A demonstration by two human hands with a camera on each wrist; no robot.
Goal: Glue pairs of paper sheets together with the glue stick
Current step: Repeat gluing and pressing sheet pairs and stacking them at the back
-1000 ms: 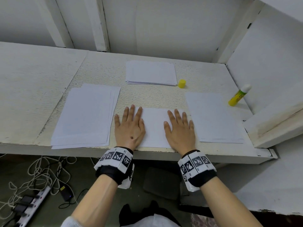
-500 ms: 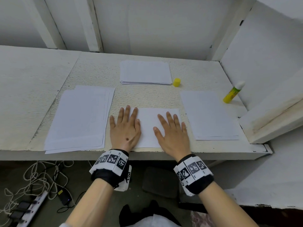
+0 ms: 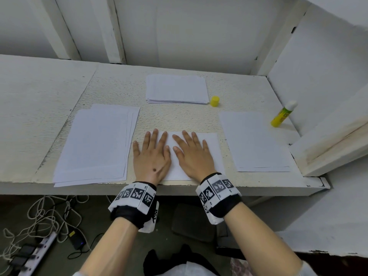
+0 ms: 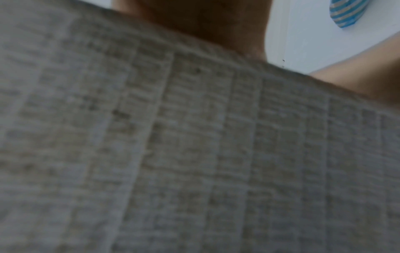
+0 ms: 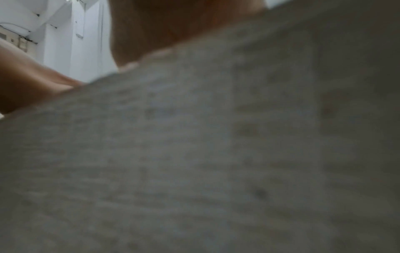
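A white paper sheet (image 3: 214, 145) lies at the table's front edge in the head view. My left hand (image 3: 152, 154) presses flat on its left side, fingers straight. My right hand (image 3: 194, 154) lies flat on its middle, fingers spread, thumb close to the left hand. The yellow glue stick (image 3: 282, 114) stands uncapped and tilted at the far right by the wall. Its yellow cap (image 3: 215, 101) stands apart, beside the back paper stack (image 3: 176, 88). Both wrist views show only blurred table surface and a bit of palm.
A stack of sheets (image 3: 95, 144) lies at the left and a thinner one (image 3: 254, 142) at the right. A white ledge (image 3: 330, 144) juts in at the right. Cables and a power strip (image 3: 33, 253) lie on the floor below.
My right hand has slid left across the sheet toward the left hand, which has stayed in place. The head camera has tilted slightly.
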